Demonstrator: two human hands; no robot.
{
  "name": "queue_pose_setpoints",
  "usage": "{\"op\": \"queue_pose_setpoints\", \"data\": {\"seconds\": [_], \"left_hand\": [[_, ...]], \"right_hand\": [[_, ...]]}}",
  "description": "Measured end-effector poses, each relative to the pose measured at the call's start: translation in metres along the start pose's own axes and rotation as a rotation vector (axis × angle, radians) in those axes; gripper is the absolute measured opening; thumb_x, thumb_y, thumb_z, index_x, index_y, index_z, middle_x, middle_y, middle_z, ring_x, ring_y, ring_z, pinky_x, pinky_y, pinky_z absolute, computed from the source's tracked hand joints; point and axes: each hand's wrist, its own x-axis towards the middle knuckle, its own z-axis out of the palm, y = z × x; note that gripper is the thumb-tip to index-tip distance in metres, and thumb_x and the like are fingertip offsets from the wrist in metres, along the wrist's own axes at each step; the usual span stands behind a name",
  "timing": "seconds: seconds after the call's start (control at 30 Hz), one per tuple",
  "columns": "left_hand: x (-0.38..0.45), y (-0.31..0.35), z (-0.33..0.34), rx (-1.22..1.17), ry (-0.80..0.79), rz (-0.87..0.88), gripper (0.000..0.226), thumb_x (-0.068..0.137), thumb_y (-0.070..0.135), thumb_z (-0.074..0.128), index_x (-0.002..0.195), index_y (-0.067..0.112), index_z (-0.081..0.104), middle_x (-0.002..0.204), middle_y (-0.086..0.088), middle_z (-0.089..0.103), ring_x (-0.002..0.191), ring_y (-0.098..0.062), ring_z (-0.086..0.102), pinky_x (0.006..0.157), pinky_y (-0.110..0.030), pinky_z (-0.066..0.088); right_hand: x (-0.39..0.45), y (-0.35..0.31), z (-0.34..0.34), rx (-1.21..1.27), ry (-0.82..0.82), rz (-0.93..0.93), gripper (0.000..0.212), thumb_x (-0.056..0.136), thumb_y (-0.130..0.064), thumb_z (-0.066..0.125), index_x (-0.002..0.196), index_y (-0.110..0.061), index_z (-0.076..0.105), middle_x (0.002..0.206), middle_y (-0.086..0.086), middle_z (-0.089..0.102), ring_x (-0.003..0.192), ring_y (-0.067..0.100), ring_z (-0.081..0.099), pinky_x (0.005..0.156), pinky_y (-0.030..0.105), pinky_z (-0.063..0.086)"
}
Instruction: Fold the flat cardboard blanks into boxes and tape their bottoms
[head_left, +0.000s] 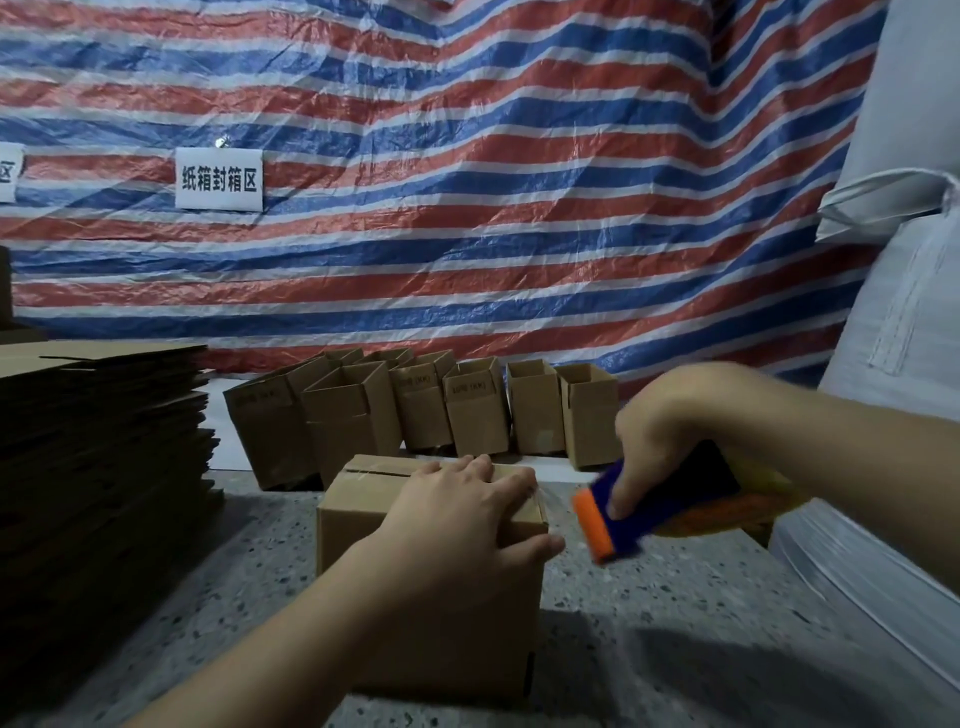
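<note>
On speckled floor (675, 597), L hand (457, 514) lies flat on cardboard box (415, 597), thumb over edge; R hand (670, 431) grips blue-orange tape dispenser (623, 512) beside it.

Floor layout
Box (363, 499) centre; blank stack (98, 441) left; open boxes (426, 410) behind it, sheet (467, 208) behind those; sacks (904, 312) right.
</note>
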Motion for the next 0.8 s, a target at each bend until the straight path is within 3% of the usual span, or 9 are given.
{"op": "queue_pose_setpoints", "data": {"seconds": [0.07,0.1,0.2,0.3,0.43,0.53,0.67,0.8], "left_hand": [[-0.002,0.000,0.000,0.003,0.022,-0.004,0.087,0.076,0.088,0.007,0.147,0.041,0.026,0.137,0.000,0.051,0.126,-0.020,0.047,0.102,-0.040,0.039],[-0.002,0.000,0.000,0.009,0.026,-0.003,0.089,0.074,0.088,0.005,0.147,0.041,0.027,0.137,0.000,0.051,0.126,-0.020,0.047,0.102,-0.040,0.039],[-0.002,0.001,-0.001,0.014,0.032,-0.007,0.088,0.076,0.088,0.006,0.146,0.040,0.028,0.141,-0.002,0.050,0.129,-0.022,0.044,0.106,-0.043,0.037],[-0.002,0.003,0.000,0.008,0.019,-0.021,0.084,0.080,0.086,0.013,0.148,0.039,0.027,0.146,-0.004,0.046,0.134,-0.024,0.041,0.109,-0.045,0.034],[-0.003,0.003,0.000,0.003,0.011,-0.029,0.082,0.082,0.086,0.017,0.150,0.039,0.025,0.153,-0.004,0.040,0.140,-0.025,0.035,0.113,-0.046,0.029],[-0.003,0.004,-0.001,0.000,0.007,-0.034,0.082,0.082,0.086,0.017,0.150,0.040,0.024,0.154,-0.006,0.039,0.142,-0.026,0.034,0.113,-0.046,0.028],[-0.002,0.003,0.000,0.009,0.013,-0.023,0.082,0.082,0.087,0.016,0.149,0.039,0.026,0.144,-0.005,0.048,0.132,-0.025,0.043,0.107,-0.044,0.035],[-0.001,0.002,0.001,0.003,0.002,-0.025,0.083,0.082,0.087,0.017,0.149,0.039,0.026,0.146,-0.006,0.047,0.134,-0.026,0.042,0.107,-0.045,0.035]], "right_hand": [[0.006,-0.001,0.022,-0.051,-0.040,0.036,0.061,0.083,-0.061,0.070,0.126,-0.018,0.062,0.115,0.003,0.068,0.106,0.021,0.065,0.092,0.035,0.053],[0.010,0.003,0.037,-0.032,-0.008,0.040,0.063,0.082,-0.063,0.069,0.126,-0.018,0.062,0.110,0.001,0.067,0.104,0.020,0.064,0.093,0.035,0.052],[0.021,0.020,0.076,0.074,0.194,0.029,0.065,0.080,-0.074,0.062,0.114,-0.018,0.064,0.086,-0.006,0.056,0.080,0.012,0.057,0.072,0.028,0.047],[0.032,0.024,0.121,0.221,0.356,0.061,0.055,0.079,-0.080,0.056,0.082,-0.025,0.056,0.078,-0.009,0.058,0.068,0.007,0.055,0.052,0.027,0.038],[0.044,0.006,0.175,0.338,0.557,0.098,0.059,0.079,-0.083,0.050,0.071,-0.024,0.047,0.072,-0.010,0.053,0.069,0.013,0.057,0.050,0.029,0.037],[0.045,-0.010,0.193,0.449,0.620,0.118,0.052,0.078,-0.081,0.053,0.082,-0.029,0.054,0.085,-0.008,0.064,0.076,0.013,0.060,0.063,0.029,0.050],[0.045,-0.026,0.202,0.445,0.659,0.129,0.054,0.080,-0.079,0.054,0.103,-0.031,0.062,0.098,-0.009,0.068,0.083,0.012,0.063,0.061,0.027,0.045],[0.043,-0.028,0.201,0.368,0.642,0.143,0.057,0.084,-0.080,0.046,0.103,-0.029,0.061,0.100,-0.007,0.069,0.089,0.013,0.066,0.067,0.029,0.047]]}}
